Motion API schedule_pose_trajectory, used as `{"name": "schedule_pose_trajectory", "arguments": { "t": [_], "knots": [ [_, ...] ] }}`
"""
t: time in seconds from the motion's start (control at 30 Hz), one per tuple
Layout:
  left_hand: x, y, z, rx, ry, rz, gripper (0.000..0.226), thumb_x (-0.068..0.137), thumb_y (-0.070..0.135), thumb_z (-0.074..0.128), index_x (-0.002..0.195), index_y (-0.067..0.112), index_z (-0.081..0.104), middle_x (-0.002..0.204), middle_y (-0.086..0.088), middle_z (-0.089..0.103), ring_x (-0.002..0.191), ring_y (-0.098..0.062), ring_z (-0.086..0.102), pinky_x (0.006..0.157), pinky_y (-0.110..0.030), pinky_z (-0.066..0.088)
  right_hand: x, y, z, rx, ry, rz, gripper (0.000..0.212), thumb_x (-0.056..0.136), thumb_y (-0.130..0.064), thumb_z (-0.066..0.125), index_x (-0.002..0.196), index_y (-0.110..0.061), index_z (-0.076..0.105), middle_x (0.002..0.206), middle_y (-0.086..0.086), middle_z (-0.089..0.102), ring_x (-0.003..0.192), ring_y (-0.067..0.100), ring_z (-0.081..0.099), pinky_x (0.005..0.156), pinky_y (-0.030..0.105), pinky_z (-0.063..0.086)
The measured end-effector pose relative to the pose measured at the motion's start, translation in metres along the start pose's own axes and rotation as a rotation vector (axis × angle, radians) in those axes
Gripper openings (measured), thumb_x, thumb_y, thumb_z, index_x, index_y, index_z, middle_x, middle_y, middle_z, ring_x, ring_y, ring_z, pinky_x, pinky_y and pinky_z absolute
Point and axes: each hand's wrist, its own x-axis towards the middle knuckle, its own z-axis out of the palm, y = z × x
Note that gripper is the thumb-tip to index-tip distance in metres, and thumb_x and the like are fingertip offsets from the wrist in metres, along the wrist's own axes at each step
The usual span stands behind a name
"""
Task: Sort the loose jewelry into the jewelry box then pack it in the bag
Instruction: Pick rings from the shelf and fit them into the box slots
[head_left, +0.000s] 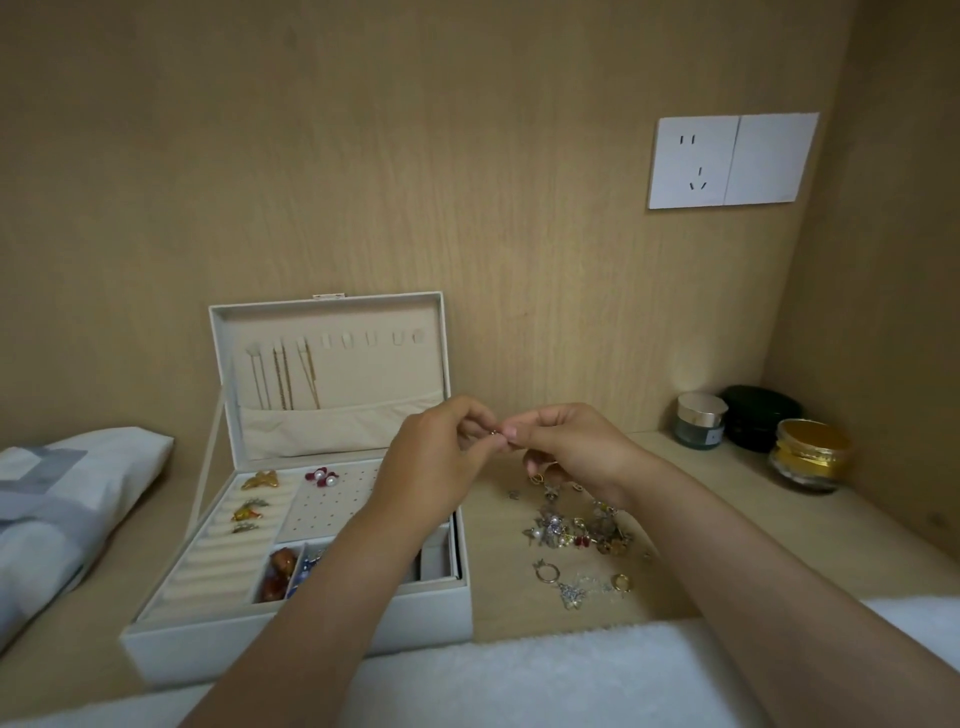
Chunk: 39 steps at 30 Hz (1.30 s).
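Jewelry (576, 535) lies loose in a tangled heap on the shelf (727, 519), just right of the box (291, 642), with a few rings and a sparkly charm strayed towards me. Above the heap, near the box's right rim, my left hand (436, 457) and right hand (571, 447) meet fingertip to fingertip, each pinching one end of a tiny gold piece (493, 431) between thumb and forefinger; what kind of piece it is I cannot tell. My other fingers are curled in. The box stands open, its lid (332, 317) upright against the wall, three chains (283, 379) hanging inside it. In the tray, a gold brooch (260, 480) sits at the back of the ring rolls and pearl studs (324, 477) sit on the perforated panel. Three jars (700, 421) cluster in the far right corner under a white socket (693, 162). Grey-and-white cloth (62, 499) lies to the left, and a white towel (519, 675) runs along the near edge.
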Motion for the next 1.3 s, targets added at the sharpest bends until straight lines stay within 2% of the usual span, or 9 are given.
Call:
{"name": "schedule_pose_trajectory", "arguments": {
  "t": [0.1, 0.23, 0.37, 0.47, 0.67, 0.9, 0.97, 1.17, 1.3],
  "knots": [
    [0.001, -0.004, -0.002, 0.035, 0.004, -0.029, 0.010, 0.083, 0.029, 0.076, 0.086, 0.032, 0.067, 0.078, 0.016, 0.066, 0.074, 0.000, 0.061, 0.075, -0.032, 0.055, 0.003, 0.007, 0.003, -0.094, 0.047, -0.048, 0.016, 0.094, -0.019, 0.068, 0.105, -0.010, 0.075, 0.096, 0.007, 0.077, 0.055, 0.009, 0.056, 0.047, 0.020, 0.041],
    [0.002, -0.007, -0.003, 0.108, 0.006, -0.038, 0.005, 0.088, 0.029, 0.071, 0.093, 0.031, 0.069, 0.080, 0.020, 0.064, 0.074, 0.001, 0.057, 0.076, -0.031, 0.053, 0.010, 0.022, -0.002, -0.678, 0.128, -0.152, 0.014, 0.093, -0.023, 0.069, 0.104, -0.022, 0.077, 0.104, -0.007, 0.074, 0.088, 0.004, 0.065, 0.084, 0.025, 0.051],
    [0.003, -0.009, -0.001, 0.125, -0.037, -0.037, 0.011, 0.092, 0.025, 0.064, 0.099, 0.030, 0.070, 0.085, 0.020, 0.064, 0.075, 0.001, 0.054, 0.079, -0.029, 0.050, 0.007, 0.026, 0.001, -0.961, 0.036, -0.077, 0.015, 0.091, -0.035, 0.068, 0.102, -0.031, 0.078, 0.102, -0.015, 0.073, 0.094, 0.005, 0.065, 0.088, 0.033, 0.055],
    [0.004, -0.011, 0.001, 0.157, -0.047, -0.027, 0.016, 0.094, 0.026, 0.061, 0.107, 0.028, 0.070, 0.092, 0.018, 0.062, 0.079, 0.000, 0.051, 0.081, -0.025, 0.046, 0.006, 0.024, 0.006, -1.015, 0.021, -0.087, 0.015, 0.091, -0.035, 0.069, 0.102, -0.032, 0.078, 0.105, -0.015, 0.073, 0.096, 0.005, 0.065, 0.087, 0.032, 0.054],
    [0.003, -0.008, -0.006, 0.170, -0.068, -0.016, 0.008, 0.092, 0.028, 0.066, 0.099, 0.032, 0.068, 0.088, 0.021, 0.058, 0.076, 0.006, 0.049, 0.075, -0.020, 0.040, 0.006, 0.022, 0.010, -1.052, 0.047, -0.130, 0.010, 0.090, -0.032, 0.068, 0.090, -0.032, 0.078, 0.092, -0.017, 0.073, 0.086, 0.003, 0.065, 0.080, 0.031, 0.056],
    [-0.004, -0.001, -0.043, 0.202, -0.044, -0.060, 0.011, 0.090, 0.032, 0.067, 0.101, 0.036, 0.066, 0.086, 0.022, 0.063, 0.078, 0.002, 0.057, 0.078, -0.030, 0.052, -0.001, -0.007, 0.027, -0.767, 0.141, -0.293, 0.009, 0.092, -0.033, 0.070, 0.091, -0.028, 0.077, 0.091, -0.017, 0.072, 0.082, -0.004, 0.062, 0.081, 0.028, 0.053],
    [-0.011, -0.002, -0.059, 0.214, -0.029, -0.070, 0.013, 0.090, 0.035, 0.067, 0.102, 0.039, 0.064, 0.085, 0.022, 0.064, 0.075, 0.001, 0.057, 0.074, -0.029, 0.050, -0.002, -0.016, 0.040, -0.706, 0.119, -0.334, 0.008, 0.091, -0.033, 0.071, 0.090, -0.030, 0.078, 0.088, -0.018, 0.073, 0.074, -0.007, 0.061, 0.077, 0.025, 0.053],
    [-0.029, -0.024, -0.111, 0.009, 0.088, -0.209, 0.006, 0.084, 0.031, 0.076, 0.083, 0.036, 0.072, 0.082, 0.017, 0.069, 0.066, -0.003, 0.058, 0.071, -0.028, 0.050, 0.005, -0.040, 0.089, -0.677, 0.005, -0.375, 0.007, 0.089, -0.029, 0.073, 0.089, -0.028, 0.080, 0.084, -0.017, 0.074, 0.080, -0.004, 0.066, 0.083, 0.026, 0.055],
    [-0.046, -0.044, -0.135, -0.040, 0.151, -0.228, 0.012, 0.082, 0.023, 0.078, 0.080, 0.034, 0.074, 0.079, 0.014, 0.070, 0.064, 0.006, 0.055, 0.070, -0.022, 0.044, 0.015, -0.050, 0.121, -0.735, -0.076, -0.356, 0.007, 0.089, -0.029, 0.073, 0.088, -0.028, 0.080, 0.086, -0.017, 0.075, 0.083, -0.003, 0.067, 0.087, 0.031, 0.056]
  ]
}}
